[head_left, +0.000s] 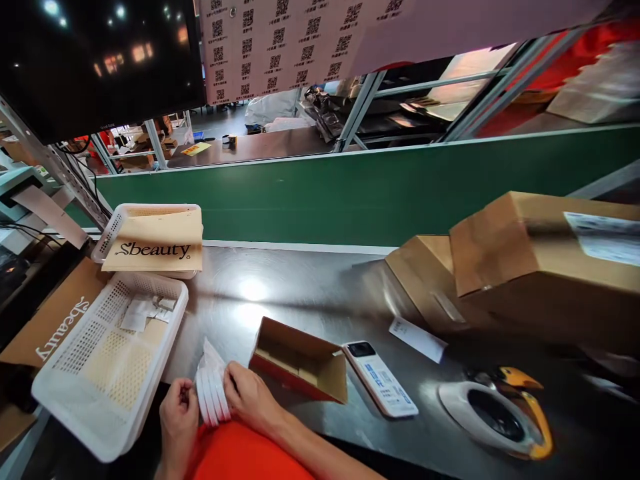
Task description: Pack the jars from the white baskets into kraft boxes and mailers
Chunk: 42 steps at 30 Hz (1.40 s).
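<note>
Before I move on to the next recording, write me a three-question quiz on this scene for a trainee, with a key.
1. True or false: the phone lies to the right of the open box.
2. What is between the left hand and the right hand?
A) the phone
B) a wrapped white stack
C) the near basket
3. Fill in the blank: the word printed on the tan piece resting on the far basket ends in "____".

Key: 1. True. 2. B. 3. beauty.
</note>
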{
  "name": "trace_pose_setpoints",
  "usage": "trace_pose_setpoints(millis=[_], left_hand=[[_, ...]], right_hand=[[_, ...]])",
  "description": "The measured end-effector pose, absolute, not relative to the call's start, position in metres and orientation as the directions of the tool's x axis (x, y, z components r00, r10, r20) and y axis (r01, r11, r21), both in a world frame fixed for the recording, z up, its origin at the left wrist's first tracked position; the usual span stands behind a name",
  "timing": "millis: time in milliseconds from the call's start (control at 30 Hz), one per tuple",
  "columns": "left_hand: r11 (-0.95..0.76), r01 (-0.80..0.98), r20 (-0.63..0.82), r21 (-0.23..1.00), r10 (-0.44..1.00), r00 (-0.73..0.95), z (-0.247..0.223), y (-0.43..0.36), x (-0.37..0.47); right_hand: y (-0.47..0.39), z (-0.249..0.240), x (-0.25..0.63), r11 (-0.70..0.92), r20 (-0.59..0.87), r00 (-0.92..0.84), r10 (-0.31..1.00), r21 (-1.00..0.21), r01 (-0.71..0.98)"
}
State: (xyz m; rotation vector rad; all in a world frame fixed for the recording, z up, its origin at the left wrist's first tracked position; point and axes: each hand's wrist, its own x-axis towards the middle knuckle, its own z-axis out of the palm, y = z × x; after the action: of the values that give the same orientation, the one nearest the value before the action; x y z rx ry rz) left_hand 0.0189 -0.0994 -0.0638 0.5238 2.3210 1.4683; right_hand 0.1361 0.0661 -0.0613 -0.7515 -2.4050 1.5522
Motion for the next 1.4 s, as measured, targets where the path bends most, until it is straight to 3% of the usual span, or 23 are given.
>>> trace_pose_setpoints(millis=[133,300,433,533,767,967,1200,1400], left_hand=[[0.385,0.225,0.009,0.895,0.489,-0.872,-0.06,-0.099,0.023],[0.21,0.257,0.103,0.943,0.552,-0.828,-0.065,-0.099,0.043],[0.132,-0.033,-0.105,0.991,0.588,-0.802,-0.078,-0.097,0.039],[0.095,-0.276,-0.275,0.956,0.61,-0.743,-0.091,-0.093,0.029],[0.142,-0.505,-0.512,0.852,0.433,-0.742,-0.141,-0.065,0.025],[0.167,-0.643,-0.628,0.748,0.491,-0.603,-0.159,-0.061,0.035],[0.232,-0.529,-0.562,0.816,0.528,-0.637,-0.165,-0.066,0.028],[0.36,-0.182,-0.37,0.915,0.567,-0.736,-0.162,-0.069,0.025]], right_hand=[[0.064,-0.06,0.143,0.423,-0.073,-0.879,0.471,-0.856,0.297],[0.065,-0.059,0.147,0.299,-0.201,-0.891,0.407,-0.892,0.338],[0.068,-0.064,0.143,0.292,-0.261,-0.901,0.347,-0.883,0.368],[0.07,-0.075,0.134,0.297,-0.307,-0.883,0.355,-0.858,0.418],[0.076,-0.117,0.115,0.292,-0.445,-0.765,0.465,-0.739,0.607],[0.083,-0.143,0.129,0.238,-0.51,-0.684,0.521,-0.683,0.69],[0.083,-0.141,0.139,0.16,-0.512,-0.683,0.521,-0.727,0.667],[0.084,-0.131,0.138,0.124,-0.504,-0.723,0.472,-0.775,0.62]])
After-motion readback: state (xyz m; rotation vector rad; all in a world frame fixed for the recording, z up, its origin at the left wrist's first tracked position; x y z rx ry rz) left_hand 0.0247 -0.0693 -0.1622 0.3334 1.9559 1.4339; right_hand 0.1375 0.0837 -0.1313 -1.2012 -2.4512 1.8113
